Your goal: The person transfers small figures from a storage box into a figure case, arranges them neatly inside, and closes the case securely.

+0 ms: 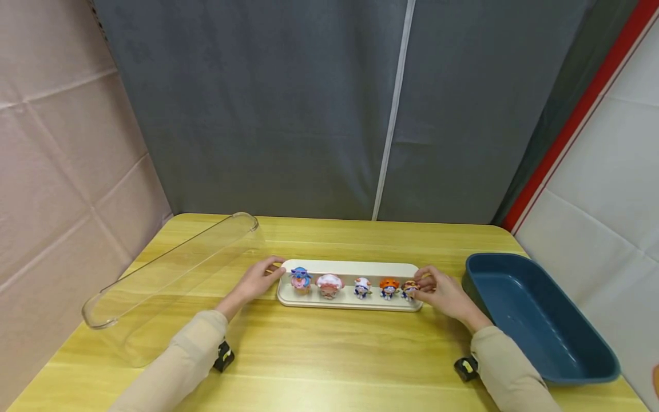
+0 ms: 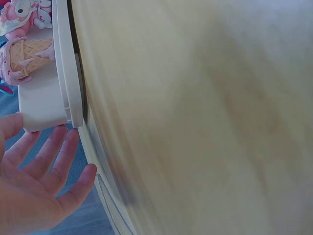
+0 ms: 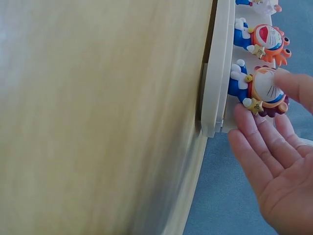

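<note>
A long cream tray (image 1: 350, 306) lies on the table with several small toy figurines standing in a row on it. At its right end my right hand (image 1: 444, 294) pinches a blue-and-white cat figurine (image 3: 264, 85) with a dark red mane, thumb on its face and fingers behind. Beside that stands an orange crab-hooded figurine (image 3: 268, 41), then a white-capped one (image 1: 362, 288). Farther left are a pink-and-white figurine (image 1: 329, 285) and a blue-topped one (image 1: 301, 279) on an ice-cream cone. My left hand (image 1: 257, 279) touches the tray's left end, fingers spread and fairly straight.
A clear plastic cover (image 1: 170, 274) lies on the table's left side. To the right stands a deep dark-blue bin (image 1: 610, 363), close to my right forearm. A grey curtain (image 1: 268, 114) hangs behind the table (image 1: 329, 355).
</note>
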Demonstrator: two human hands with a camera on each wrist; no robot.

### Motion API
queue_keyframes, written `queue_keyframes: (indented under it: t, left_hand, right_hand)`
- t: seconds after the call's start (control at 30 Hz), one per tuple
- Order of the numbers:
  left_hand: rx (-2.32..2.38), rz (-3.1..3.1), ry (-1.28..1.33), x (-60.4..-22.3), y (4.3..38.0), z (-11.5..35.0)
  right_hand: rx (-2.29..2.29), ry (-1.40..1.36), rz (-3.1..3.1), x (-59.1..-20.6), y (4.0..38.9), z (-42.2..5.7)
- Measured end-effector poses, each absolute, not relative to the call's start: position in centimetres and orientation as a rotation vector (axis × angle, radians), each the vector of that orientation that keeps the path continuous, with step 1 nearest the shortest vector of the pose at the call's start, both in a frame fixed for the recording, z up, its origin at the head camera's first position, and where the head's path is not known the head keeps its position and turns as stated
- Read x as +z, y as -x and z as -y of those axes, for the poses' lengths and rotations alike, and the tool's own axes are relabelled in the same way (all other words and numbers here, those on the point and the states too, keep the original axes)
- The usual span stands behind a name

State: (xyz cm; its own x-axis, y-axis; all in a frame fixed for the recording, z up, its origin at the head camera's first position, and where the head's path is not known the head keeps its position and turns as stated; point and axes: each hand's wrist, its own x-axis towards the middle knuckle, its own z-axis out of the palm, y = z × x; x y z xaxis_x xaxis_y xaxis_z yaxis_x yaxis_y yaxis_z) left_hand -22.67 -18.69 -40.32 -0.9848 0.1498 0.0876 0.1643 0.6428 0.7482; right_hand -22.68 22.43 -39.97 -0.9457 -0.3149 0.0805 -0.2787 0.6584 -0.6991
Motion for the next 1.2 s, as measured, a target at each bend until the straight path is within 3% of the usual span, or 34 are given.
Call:
queue_keyframes:
  t: [0.6, 1.2]
  left_hand:
    - [-1.286, 2.824, 0.296, -40.3, 22.6, 18.7]
    - [-1.275, 2.824, 0.263, -40.5, 22.1, 19.0]
  right_hand:
    - [-1.177, 0.48, -2.827, -39.3, 21.8, -23.2]
    - [-0.876, 0.598, -2.889, -40.5, 22.0, -23.8]
